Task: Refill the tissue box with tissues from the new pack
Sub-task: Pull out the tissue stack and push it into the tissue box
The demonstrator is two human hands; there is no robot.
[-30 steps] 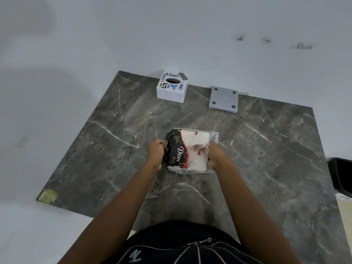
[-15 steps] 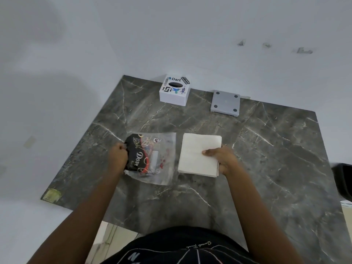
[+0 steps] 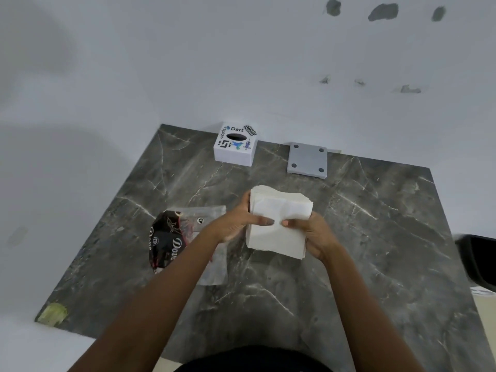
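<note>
A white stack of tissues point(image 3: 279, 224) is held over the middle of the dark marble table point(image 3: 375, 251). My left hand point(image 3: 236, 224) grips its left side and my right hand point(image 3: 311, 234) grips its right side, both thumbs on top. The emptied plastic pack point(image 3: 174, 242), black and clear, lies flat on the table to the left, partly under my left forearm. The white tissue box point(image 3: 234, 145) with stickers and a dark oval slot stands at the table's far edge by the wall.
A grey square plate point(image 3: 307, 159) with several round pads lies to the right of the tissue box. A black object point(image 3: 477, 261) sits beyond the table's right edge. White walls close in at the back and left.
The tissues came out of the pack. My left hand let go of the wrapper and joined my right hand on the stack, which has risen off the table.
</note>
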